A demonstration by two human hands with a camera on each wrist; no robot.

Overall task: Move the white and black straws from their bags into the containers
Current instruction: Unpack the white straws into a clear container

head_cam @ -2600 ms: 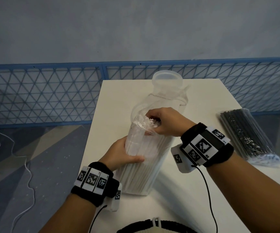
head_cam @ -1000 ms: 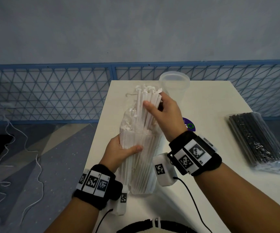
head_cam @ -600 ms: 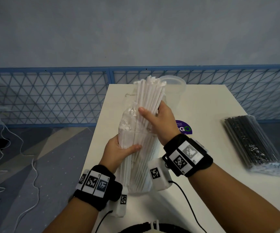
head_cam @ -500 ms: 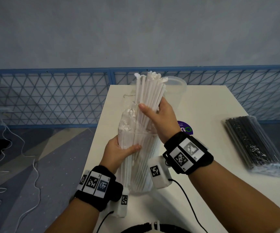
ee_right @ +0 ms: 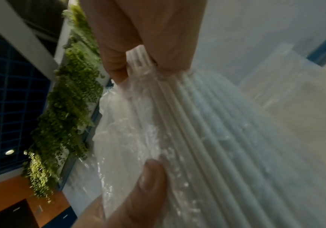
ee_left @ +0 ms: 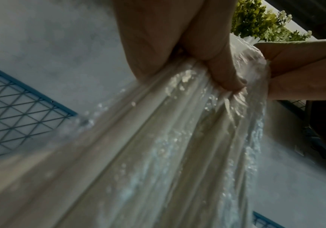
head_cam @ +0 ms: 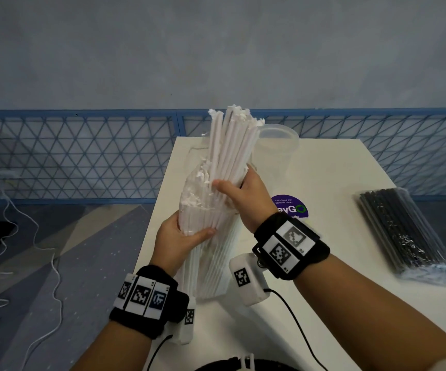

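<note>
On the near-left part of the white table (head_cam: 337, 167), a clear bag (head_cam: 211, 266) of white straws (head_cam: 229, 145) stands upright, its base on the tabletop. Left hand (head_cam: 179, 239) wraps the bag's middle, thumb across the front and fingers curled behind. Right hand (head_cam: 246, 199) grips a bunch of the straws just above the bag mouth, thumb in front and fingers curled round the far side; that bunch sticks up well above the rest, tilted slightly right, lower ends still inside the bag. The other straws sit lower in the bag, tops ragged at the opening.

Left wrist view: blurry, shows thumb (ee_left: 224, 74) pressed into the crinkled plastic. Right wrist view: fingers (ee_right: 117, 61) closed around the straws, left thumb visible low on the plastic.

Clear plastic container (head_cam: 275, 148) stands open behind the bag, just right of the raised bunch; can't tell if they touch. Bag of black straws (head_cam: 401, 231) lies flat at the table's right edge, well apart from both hands. Purple round sticker (head_cam: 291, 207) on the table between.
</note>
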